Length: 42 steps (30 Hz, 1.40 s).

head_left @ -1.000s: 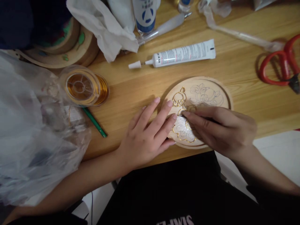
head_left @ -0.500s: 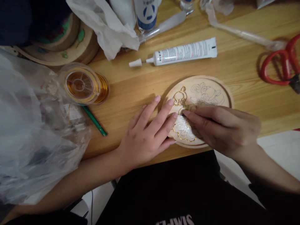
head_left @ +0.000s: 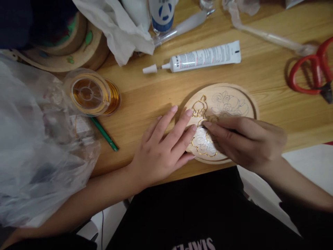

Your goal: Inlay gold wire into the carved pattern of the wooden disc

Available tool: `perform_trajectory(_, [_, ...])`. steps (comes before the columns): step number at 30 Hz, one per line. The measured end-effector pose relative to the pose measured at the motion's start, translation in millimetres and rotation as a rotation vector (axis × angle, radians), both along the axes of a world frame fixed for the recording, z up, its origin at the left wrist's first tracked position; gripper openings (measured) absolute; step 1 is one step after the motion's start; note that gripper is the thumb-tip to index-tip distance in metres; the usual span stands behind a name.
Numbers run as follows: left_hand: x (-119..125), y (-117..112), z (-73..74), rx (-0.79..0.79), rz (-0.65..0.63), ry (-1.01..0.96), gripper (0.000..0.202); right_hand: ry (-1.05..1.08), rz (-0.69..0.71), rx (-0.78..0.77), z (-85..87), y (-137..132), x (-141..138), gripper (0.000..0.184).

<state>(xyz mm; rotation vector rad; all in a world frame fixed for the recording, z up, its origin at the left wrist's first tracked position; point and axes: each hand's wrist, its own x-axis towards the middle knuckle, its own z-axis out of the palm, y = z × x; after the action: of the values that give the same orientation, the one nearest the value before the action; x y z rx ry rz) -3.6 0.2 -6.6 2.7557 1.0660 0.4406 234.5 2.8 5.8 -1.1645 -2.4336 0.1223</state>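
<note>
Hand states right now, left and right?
Left hand: open, fingers spread, some over the round board.
Right hand: closed in a pinch over it; anything held can't be made out.

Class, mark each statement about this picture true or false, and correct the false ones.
1. The round wooden board bears gold-coloured outlines. True.
2. The left hand's fingers are spread over the board's edge. True.
3. The white tube is being squeezed. False: it lies untouched on the table, while the right hand is pinched over the board.
4. The wire is blue. False: the spool carries gold-coloured wire.
</note>
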Motion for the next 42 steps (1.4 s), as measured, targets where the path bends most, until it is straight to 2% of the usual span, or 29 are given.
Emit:
perform_trajectory(3, [0, -1, -0.9, 0.003, 0.004, 0.002, 0.048, 0.027, -0.038, 0.040, -4.4, -1, 0, 0.030])
perform_trajectory(7, [0, -1, -2.6, 0.011, 0.007, -0.013, 0.049, 0.019, -0.006, 0.053, -6.3, -2, -2, 0.027])
perform_trajectory(19, [0, -2, -4.5, 0.002, 0.012, -0.039, 0.050, -0.067, 0.018, 0.039, 3.1, 1, -4, 0.019])
perform_trajectory(24, [0, -2, -4.8, -0.020, 0.004, -0.046, 0.051, -0.110, -0.050, 0.007, 4.5, -1, -6, 0.012])
perform_trajectory(30, [-1, -1, -4.1, -0.018, 0.004, -0.031, 0.049, -0.008, -0.035, 0.028, 3.3, -3, -3, 0.021])
perform_trajectory(32, [-1, -1, -3.6, -0.027, 0.001, -0.050, 0.050, 0.075, -0.110, 0.013, 1.0, -1, 3, 0.025])
perform_trajectory(37, [-1, -2, -0.4, -0.053, 0.024, -0.137, 0.060, 0.289, -0.430, -0.017, -11.4, 13, 25, 0.019])
perform_trajectory(42, [-2, 1, 2.9, 0.015, 0.152, -0.071, 0.065, 0.362, -0.494, -0.188, -16.2, 16, 38, 0.022])
